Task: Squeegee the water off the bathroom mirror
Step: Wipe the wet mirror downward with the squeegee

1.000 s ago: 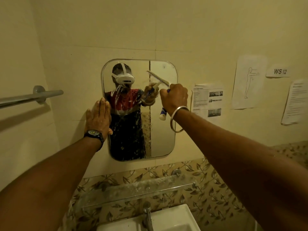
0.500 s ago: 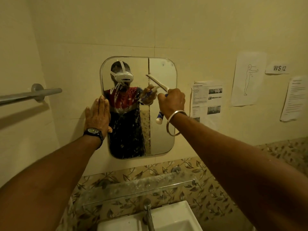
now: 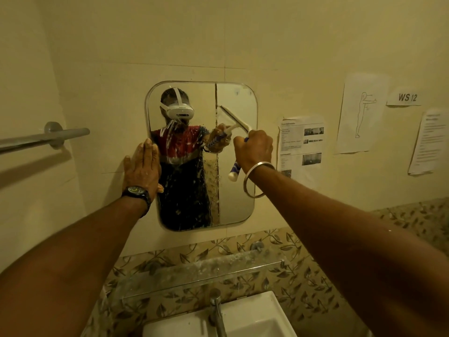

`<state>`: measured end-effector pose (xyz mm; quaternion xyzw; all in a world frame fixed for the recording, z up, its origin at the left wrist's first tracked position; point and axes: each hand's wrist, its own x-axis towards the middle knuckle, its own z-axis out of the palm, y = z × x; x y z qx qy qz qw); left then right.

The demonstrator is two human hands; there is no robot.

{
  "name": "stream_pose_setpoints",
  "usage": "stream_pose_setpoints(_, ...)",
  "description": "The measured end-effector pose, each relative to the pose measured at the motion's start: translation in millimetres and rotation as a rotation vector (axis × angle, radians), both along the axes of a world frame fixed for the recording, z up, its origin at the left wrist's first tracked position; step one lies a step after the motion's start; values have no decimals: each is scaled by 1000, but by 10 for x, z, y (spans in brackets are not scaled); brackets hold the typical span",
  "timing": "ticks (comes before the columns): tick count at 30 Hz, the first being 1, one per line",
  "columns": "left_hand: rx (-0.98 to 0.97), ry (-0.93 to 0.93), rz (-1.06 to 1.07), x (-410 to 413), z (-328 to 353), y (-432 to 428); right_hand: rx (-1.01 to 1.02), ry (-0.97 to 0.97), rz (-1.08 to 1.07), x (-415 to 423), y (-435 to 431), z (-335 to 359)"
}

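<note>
Two hands at the wet mirror (image 3: pixel 239 203).
Your left hand (image 3: pixel 143 166) lies flat on its 9 o'clock edge; your right hand (image 3: pixel 254 149) grips the squeegee (image 3: pixel 233 117) near 2 o'clock.

A small paper slip (image 3: pixel 404 98) stuck on the wall (image 3: pixel 267 45) near its right edge reads "WS 12" in bold dark letters. The printed sheets (image 3: pixel 301 142) beside and below it carry text too small to read.

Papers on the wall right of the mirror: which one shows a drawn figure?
The tall sheet left of the WS 12 label: it bears an outlined standing figure, arm outstretched. The others hold text or small photos.
</note>
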<state>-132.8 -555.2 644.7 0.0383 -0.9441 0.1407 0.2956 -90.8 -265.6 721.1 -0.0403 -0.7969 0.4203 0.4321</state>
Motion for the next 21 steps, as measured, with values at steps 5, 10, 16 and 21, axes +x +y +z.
stream_pose_setpoints(5, 14, -4, 8, -10, -7, -9, -31, -20, 43, 30, 141, 208)
stream_pose_setpoints(10, 27, 7, -9, -23, -1, -12, -105, -14, 55, 20, 364, 676)
stream_pose_setpoints(16, 17, 3, -15, 17, 8, -7, -60, -66, 125, 86, 265, 372)
stream_pose_setpoints(21, 18, -19, 8, 76, 41, 27, -44, -69, 139, 146, 234, 219)
